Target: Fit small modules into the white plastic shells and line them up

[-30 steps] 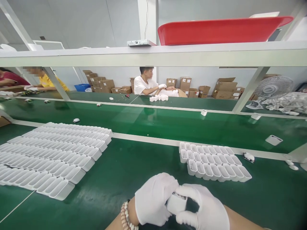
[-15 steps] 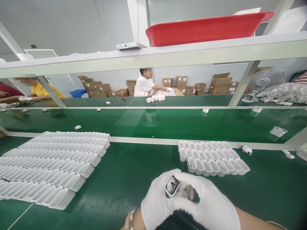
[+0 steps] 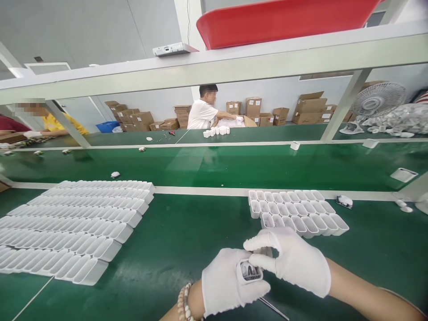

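Observation:
My left hand (image 3: pixel 229 283), in a white glove, grips a small white plastic housing (image 3: pixel 241 275). Its open end faces me and shows dark and pale parts inside. My white-gloved right hand (image 3: pixel 296 261) is just to the right, its thumb touching or nearly touching the housing's upper edge. The thumb and forefinger are curved and apart; a greyish patch between them is unclear. Under the hands, a thin metal tool (image 3: pixel 274 308) lies on the green table, partly hidden by my left hand. Behind my right hand stand rows of open white housings (image 3: pixel 309 225).
A large block of white housings (image 3: pixel 90 269) fills the left side. Beyond a pale rail lies a green belt (image 3: pixel 187 167) with scattered small parts. A shelf beam (image 3: pixel 214 71) crosses above, bearing a red tray (image 3: pixel 284 22). One co-worker (image 3: pixel 200 113) sits opposite; others are at far left.
My right hand has moved up and right, its fingers drawing away from around the housing. My left hand has shifted slightly right and turned the housing. The metal tool shows more. The view has tilted.

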Demonstrator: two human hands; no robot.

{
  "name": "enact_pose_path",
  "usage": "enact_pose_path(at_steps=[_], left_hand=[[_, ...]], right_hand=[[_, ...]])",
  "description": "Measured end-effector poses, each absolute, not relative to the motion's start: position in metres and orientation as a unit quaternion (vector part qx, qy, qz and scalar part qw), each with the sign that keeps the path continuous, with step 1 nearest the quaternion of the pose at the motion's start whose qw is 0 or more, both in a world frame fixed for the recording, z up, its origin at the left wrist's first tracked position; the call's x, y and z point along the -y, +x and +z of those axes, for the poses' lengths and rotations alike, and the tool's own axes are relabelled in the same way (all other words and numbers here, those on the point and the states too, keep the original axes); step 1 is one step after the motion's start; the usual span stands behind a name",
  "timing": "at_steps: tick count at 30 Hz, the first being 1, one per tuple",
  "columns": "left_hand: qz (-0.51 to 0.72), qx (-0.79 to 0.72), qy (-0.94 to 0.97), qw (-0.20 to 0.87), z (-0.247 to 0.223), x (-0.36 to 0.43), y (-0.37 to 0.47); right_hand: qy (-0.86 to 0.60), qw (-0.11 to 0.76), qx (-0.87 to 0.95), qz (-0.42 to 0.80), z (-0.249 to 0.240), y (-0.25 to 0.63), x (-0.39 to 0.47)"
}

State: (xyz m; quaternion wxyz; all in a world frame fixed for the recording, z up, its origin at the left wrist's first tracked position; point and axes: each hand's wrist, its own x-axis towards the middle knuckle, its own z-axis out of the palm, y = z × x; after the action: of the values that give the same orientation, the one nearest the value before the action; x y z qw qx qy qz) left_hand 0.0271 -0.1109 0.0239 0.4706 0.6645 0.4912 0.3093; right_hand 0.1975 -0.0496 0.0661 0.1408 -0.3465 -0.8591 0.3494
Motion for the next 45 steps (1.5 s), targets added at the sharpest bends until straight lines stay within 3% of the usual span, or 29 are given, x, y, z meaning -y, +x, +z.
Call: enact_pose_path(at_steps=[7, 10, 13, 16, 19, 27, 32, 37, 45], left_hand=[[0.301, -0.555, 0.663, 0.402, 0.026, 0.106, 0.032], [0.362, -0.584, 0.638, 0.346, 0.027, 0.099, 0.036], [0.413, -0.606, 0.600, 0.320, 0.033, 0.088, 0.041], [0.389, -0.608, 0.588, 0.365, 0.042, 0.074, 0.043], [0.377, -0.599, 0.585, 0.396, 0.046, 0.058, 0.040], [0.299, -0.616, 0.644, 0.341, 0.006, 0.014, 0.030], [0.253, -0.598, 0.703, 0.290, -0.013, 0.003, 0.035], [0.271, -0.605, 0.704, 0.255, -0.019, 0.000, 0.043], [0.341, -0.574, 0.705, 0.240, -0.020, 0.003, 0.050]], right_hand=[[-0.395, 0.167, 0.860, 0.275, 0.069, 0.192, 0.066], [-0.449, 0.161, 0.837, 0.268, 0.067, 0.186, 0.071], [-0.441, 0.204, 0.759, 0.433, 0.069, 0.186, 0.048], [-0.362, 0.222, 0.627, 0.653, 0.074, 0.197, 0.007], [-0.343, 0.230, 0.566, 0.713, 0.080, 0.212, -0.024], [-0.378, 0.286, 0.600, 0.644, 0.066, 0.240, -0.051], [-0.442, 0.333, 0.628, 0.548, 0.056, 0.271, -0.121], [-0.501, 0.356, 0.654, 0.441, 0.034, 0.297, -0.181], [-0.582, 0.333, 0.670, 0.320, -0.002, 0.378, -0.201]])
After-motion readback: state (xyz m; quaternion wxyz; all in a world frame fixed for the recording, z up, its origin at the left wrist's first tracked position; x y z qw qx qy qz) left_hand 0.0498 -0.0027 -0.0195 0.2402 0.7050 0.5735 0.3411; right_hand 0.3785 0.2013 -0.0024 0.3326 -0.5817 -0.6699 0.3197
